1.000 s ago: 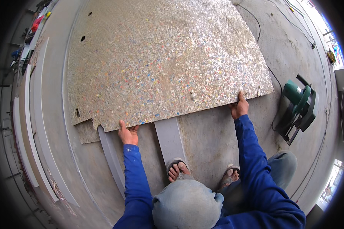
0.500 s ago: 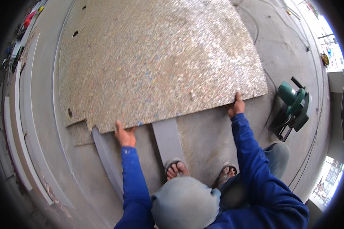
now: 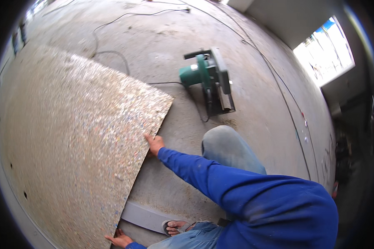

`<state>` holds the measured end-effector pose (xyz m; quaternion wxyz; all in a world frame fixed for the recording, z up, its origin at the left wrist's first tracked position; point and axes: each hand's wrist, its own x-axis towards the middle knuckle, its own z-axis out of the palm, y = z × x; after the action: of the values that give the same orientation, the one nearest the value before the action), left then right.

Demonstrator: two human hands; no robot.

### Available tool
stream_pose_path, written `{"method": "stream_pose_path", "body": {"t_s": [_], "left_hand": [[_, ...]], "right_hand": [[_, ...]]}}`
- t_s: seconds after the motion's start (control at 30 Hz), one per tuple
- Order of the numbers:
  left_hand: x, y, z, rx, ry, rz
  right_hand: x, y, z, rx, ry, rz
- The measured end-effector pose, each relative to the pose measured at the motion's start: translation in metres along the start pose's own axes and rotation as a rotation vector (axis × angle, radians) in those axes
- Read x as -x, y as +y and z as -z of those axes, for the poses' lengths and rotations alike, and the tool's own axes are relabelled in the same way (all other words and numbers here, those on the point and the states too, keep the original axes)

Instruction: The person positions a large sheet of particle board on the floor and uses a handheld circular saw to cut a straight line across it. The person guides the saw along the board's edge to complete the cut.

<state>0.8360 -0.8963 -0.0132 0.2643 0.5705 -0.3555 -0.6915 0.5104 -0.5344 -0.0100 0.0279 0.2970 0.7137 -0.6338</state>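
Note:
A large speckled board (image 3: 75,137) with small coloured flecks and dark holes fills the left side, its near edge running diagonally. My right hand (image 3: 154,144) grips that edge, thumb on top and fingers underneath. My left hand (image 3: 119,239) grips the same edge lower down, near the bottom of the view. A flat grey plank (image 3: 143,216) lies partly under the board, beside my sandalled foot (image 3: 176,228). A green and black circular saw (image 3: 201,79) rests on the floor beyond the board, beside my bent knee (image 3: 222,145).
Power cables (image 3: 124,15) cross the concrete floor (image 3: 262,124) behind and right of the saw. A wall (image 3: 278,18) with a bright window opening (image 3: 323,50) rises at upper right. Blurred dark upright shapes (image 3: 20,36) stand beyond the board's far corner at upper left.
The view has swung sharply right, so the board now sits left and the saw and window nearer the centre. Both hands still hold the board's edge.

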Motion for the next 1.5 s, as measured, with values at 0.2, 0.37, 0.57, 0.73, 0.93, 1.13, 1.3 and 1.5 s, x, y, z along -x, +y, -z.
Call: {"method": "stream_pose_path", "body": {"t_s": [0.2, 0.37, 0.57, 0.73, 0.93, 1.13, 1.3, 1.5], "left_hand": [[-0.121, -0.004, 0.061, -0.018, -0.06, 0.023], [-0.109, 0.018, 0.071, -0.36, -0.068, -0.472], [0.045, -0.009, 0.022, 0.357, -0.158, -0.03], [0.043, -0.016, -0.019, 0.211, 0.041, -0.095], [0.047, -0.042, -0.027, 0.236, 0.048, -0.192], [0.052, -0.032, -0.033, 0.241, 0.061, -0.226], [0.052, -0.028, -0.039, 0.242, 0.045, -0.213], [0.05, -0.022, -0.039, 0.254, 0.076, -0.227]], "right_hand": [[0.014, -0.034, 0.001, -0.162, -0.14, -0.178], [0.016, -0.036, -0.005, -0.134, -0.222, -0.211], [-0.004, 0.02, -0.008, 0.999, -0.309, 0.839], [0.017, -0.01, 0.074, 0.436, -0.116, 0.139], [0.059, -0.028, 0.047, 0.447, -0.27, 0.574], [0.104, -0.052, 0.001, 0.726, -0.606, 0.845], [0.111, -0.052, -0.02, 0.949, -0.579, 1.026], [0.111, -0.05, -0.03, 0.938, -0.666, 1.174]]}}
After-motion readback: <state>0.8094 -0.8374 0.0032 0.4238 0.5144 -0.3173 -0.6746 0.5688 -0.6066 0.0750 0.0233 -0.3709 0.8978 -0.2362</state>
